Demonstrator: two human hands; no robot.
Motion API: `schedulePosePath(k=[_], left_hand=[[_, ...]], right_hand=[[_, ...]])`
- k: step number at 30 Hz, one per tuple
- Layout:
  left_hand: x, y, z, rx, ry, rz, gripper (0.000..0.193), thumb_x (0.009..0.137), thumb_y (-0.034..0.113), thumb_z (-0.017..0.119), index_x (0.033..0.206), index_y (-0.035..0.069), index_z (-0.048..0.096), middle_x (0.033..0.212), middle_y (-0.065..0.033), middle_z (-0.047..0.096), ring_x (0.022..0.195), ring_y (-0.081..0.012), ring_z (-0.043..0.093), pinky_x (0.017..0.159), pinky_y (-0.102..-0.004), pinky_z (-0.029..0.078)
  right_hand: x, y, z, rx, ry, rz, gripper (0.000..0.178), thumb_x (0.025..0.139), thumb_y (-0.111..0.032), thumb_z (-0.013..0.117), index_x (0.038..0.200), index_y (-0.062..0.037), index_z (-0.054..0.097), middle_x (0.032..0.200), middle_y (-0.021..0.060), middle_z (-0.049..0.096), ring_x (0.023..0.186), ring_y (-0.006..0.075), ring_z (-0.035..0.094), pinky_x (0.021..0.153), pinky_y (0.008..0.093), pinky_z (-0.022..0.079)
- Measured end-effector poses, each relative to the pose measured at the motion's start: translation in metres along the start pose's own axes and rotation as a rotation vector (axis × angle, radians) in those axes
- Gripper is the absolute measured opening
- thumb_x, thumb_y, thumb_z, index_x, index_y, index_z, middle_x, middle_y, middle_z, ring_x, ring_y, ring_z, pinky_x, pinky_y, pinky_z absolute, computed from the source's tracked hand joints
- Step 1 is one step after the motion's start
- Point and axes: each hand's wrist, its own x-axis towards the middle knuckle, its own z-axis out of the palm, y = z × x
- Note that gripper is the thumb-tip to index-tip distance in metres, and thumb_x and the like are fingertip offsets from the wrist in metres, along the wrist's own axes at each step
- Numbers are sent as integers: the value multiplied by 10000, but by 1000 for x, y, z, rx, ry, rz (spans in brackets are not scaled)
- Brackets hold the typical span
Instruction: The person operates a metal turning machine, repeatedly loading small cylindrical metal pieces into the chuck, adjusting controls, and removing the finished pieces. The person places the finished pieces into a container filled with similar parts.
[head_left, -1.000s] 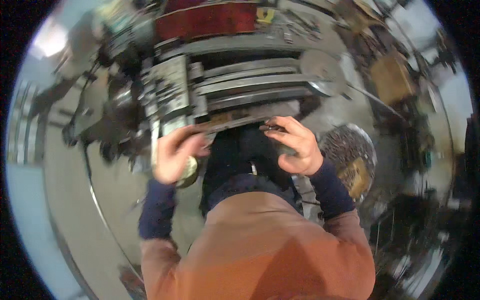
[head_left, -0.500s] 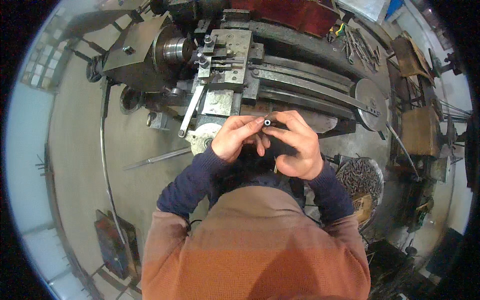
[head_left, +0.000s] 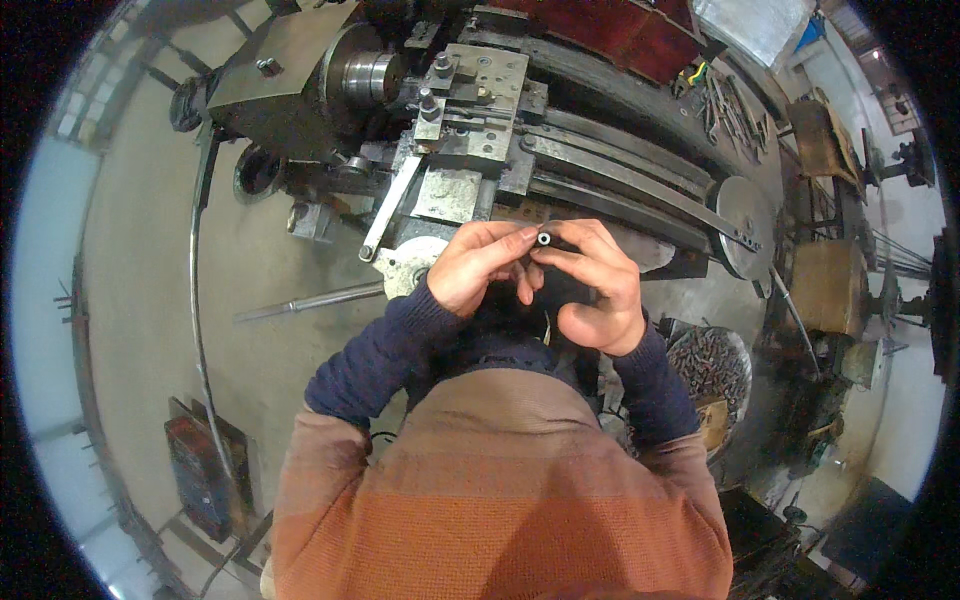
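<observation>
Between my fingertips sits a small round metal part with a hole through it, like a bushing (head_left: 544, 239), its pale ring-shaped end facing up. My left hand (head_left: 468, 270) pinches it from the left with thumb and fingers. From the other side, my right hand (head_left: 604, 290) closes thumb and fingertips about it, the fingertips darkened. How long the part is stays hidden behind the fingers. Both hands are held up in front of my body, just on the near side of a lathe carriage (head_left: 455, 193).
Beyond my hands stands a lathe with its chuck (head_left: 370, 78), tool post (head_left: 430, 105) and long bed rails (head_left: 620, 165). A handwheel (head_left: 742, 230) is on the right. Wrenches (head_left: 728, 110) lie at the back right. A tub of small metal pieces (head_left: 712, 370) stands at my right side.
The view has shifted slightly, so the lathe sits a little further right and higher. My hands keep the same grip on the bushing.
</observation>
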Motion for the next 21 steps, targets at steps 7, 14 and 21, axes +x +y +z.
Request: schedulePosePath(k=[7,14,21], left_hand=[[-7,4,1,-47,36,-3,316,919,275,468,922,-23,574,682,-116,597,534,-186,573,499,-268,463],[-11,4,-1,-59,45,-9,320,918,278,473,892,-24,579,671,-121,596,515,-187,568,498,-269,464],[-14,14,-7,141,142,134,319,917,269,500,840,-26,595,662,-84,600,548,-127,563,521,-236,456]], right_hand=[[3,3,5,36,-14,1,466,513,-96,563,966,3,619,1053,177,573,934,348,548,826,382,438],[3,6,6,94,-39,5,474,536,-153,592,981,7,621,1032,184,575,923,339,555,819,377,439],[16,-11,2,-166,-99,-34,472,521,-132,611,972,6,597,1024,190,549,887,368,549,771,384,463]])
